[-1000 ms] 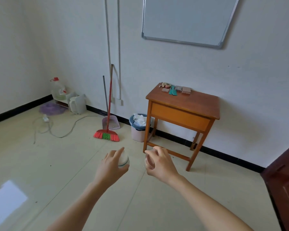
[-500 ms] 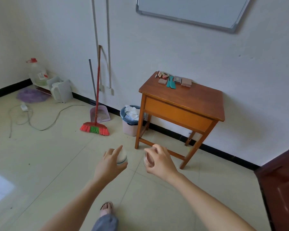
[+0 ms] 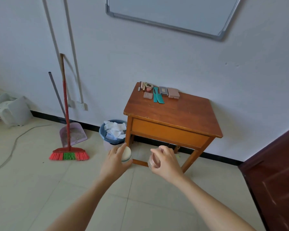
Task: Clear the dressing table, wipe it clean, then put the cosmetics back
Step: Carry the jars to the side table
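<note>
Hands at lower centre each close a grip on a jar, left hand point(image 3: 114, 161) on a white jar point(image 3: 126, 155), right hand point(image 3: 165, 161) on a pink jar point(image 3: 153, 162); counter point(image 3: 172, 112), centre frame, holds cosmetics point(image 3: 158, 93) at its rear; returning stage, seemingly; next, set both down there.

Right hand point(image 3: 165, 161) hides most of the pink jar point(image 3: 153, 162).

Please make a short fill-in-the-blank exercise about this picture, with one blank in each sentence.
1. The left hand holds a white jar, and the right hand holds a ____ jar.
2. The teal comb lies on the wooden ____.
3. The blue bin is full of white ____.
4. The broom's bristles are red and ____.

Answers: pink; table; paper; green
</note>
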### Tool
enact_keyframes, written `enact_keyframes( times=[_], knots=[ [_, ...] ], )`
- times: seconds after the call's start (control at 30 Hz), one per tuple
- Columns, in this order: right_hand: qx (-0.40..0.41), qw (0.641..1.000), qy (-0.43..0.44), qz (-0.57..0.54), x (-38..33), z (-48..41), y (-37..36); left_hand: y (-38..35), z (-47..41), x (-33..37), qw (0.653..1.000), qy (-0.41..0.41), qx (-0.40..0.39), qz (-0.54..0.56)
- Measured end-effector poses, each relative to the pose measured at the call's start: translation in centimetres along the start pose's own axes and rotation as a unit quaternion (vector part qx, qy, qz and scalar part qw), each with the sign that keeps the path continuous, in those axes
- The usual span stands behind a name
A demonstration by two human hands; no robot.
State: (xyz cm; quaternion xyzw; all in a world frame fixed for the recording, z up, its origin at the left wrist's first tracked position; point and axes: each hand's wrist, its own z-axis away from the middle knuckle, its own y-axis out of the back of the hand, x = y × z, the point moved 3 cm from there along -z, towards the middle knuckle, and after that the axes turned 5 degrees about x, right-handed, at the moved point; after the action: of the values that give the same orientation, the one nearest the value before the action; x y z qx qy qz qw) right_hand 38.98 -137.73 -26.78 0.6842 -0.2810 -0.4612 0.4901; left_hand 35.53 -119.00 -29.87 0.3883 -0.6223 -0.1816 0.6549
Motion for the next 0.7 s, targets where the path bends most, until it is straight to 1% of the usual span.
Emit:
enact_keyframes(
  times=[0.1,0.17,0.23,0.33,0.47,0.6,0.7],
  knots=[
    [-0.041,0.999,-0.031,0.018,1.4,-1.0,-1.3,-2.2,-1.7,-0.8,0.999,0.013,-0.036,0.032],
    [-0.050,0.997,-0.052,0.021,3.0,-1.9,-1.6,-3.6,-2.9,-0.4,0.998,0.010,-0.055,0.035],
    [-0.044,0.996,-0.071,0.019,4.9,-3.1,-1.4,-4.7,-4.6,0.5,0.997,0.000,-0.062,0.036],
    [-0.013,0.996,-0.082,0.012,7.9,-5.8,-0.4,-6.0,-7.7,2.2,0.997,-0.019,-0.069,0.034],
    [0.029,0.996,-0.085,-0.008,11.7,-10.6,1.3,-7.4,-13.2,4.9,0.997,-0.057,-0.050,-0.012],
    [0.038,0.997,-0.068,-0.018,15.3,-15.1,2.9,-9.6,-18.2,8.6,0.996,-0.074,-0.045,-0.033],
    [0.026,0.997,-0.064,-0.023,17.9,-17.3,3.5,-11.6,-20.8,10.4,0.996,-0.061,-0.043,-0.039]
  ],
)
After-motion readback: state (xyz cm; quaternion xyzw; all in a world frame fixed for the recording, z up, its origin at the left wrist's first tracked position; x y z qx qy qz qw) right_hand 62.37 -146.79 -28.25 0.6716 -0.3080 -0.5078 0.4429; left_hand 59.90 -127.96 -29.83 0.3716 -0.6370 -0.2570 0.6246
